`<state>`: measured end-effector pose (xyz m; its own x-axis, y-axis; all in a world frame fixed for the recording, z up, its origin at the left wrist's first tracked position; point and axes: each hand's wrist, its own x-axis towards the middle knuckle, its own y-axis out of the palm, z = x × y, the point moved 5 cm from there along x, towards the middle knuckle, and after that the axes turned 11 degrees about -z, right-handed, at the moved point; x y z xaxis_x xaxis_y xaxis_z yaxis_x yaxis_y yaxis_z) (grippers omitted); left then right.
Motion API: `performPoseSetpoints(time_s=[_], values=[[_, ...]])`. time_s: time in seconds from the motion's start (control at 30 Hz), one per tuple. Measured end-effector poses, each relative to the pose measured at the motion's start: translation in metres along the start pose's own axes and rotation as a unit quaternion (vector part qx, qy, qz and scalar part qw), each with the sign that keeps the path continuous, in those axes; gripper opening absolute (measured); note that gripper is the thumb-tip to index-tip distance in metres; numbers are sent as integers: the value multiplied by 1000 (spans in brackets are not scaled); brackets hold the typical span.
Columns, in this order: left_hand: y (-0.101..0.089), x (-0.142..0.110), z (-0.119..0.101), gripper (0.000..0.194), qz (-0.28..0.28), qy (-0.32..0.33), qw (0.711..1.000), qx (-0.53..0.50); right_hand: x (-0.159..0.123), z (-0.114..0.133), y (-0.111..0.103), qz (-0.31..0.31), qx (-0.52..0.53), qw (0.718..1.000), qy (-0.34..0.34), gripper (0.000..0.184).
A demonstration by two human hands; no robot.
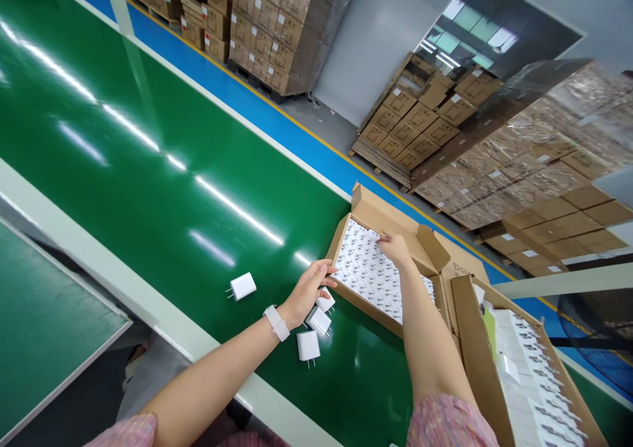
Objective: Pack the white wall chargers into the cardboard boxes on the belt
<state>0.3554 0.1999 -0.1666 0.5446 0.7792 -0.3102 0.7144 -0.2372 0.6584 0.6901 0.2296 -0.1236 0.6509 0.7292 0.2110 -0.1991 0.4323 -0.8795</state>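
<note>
A cardboard box point(370, 307) holds rows of white plug chargers point(363, 262), their metal prongs facing up. Reaching over it from the right, my right hand point(394, 248) has its fingers pinched at a charger near the far side of the rows. My left hand point(307, 292), with a pale band on its wrist, rests at the box's near left corner, fingers stretched and apart. Close to it on the green table lie loose white chargers, one point(325, 300) partly under the fingers, another point(319, 320) beside it and a third point(308, 346) nearer me.
A single charger point(242, 287) lies farther left on the green table point(163, 236). Right of the box stands a second open carton point(477, 361) with more chargers. A white rail point(99, 262) runs along the near edge. Stacked cartons point(277, 25) stand beyond the blue floor strip.
</note>
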Motion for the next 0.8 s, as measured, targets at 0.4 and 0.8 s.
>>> performPoseSetpoints(time_s=[0.4, 0.8], values=[[3, -12, -14, 38, 120, 194, 875, 428, -231, 28, -42, 80, 104, 988, -81, 26], [16, -6, 48, 49, 287, 273, 610, 686, -307, 23, -10, 78, 199, 975, -53, 35]])
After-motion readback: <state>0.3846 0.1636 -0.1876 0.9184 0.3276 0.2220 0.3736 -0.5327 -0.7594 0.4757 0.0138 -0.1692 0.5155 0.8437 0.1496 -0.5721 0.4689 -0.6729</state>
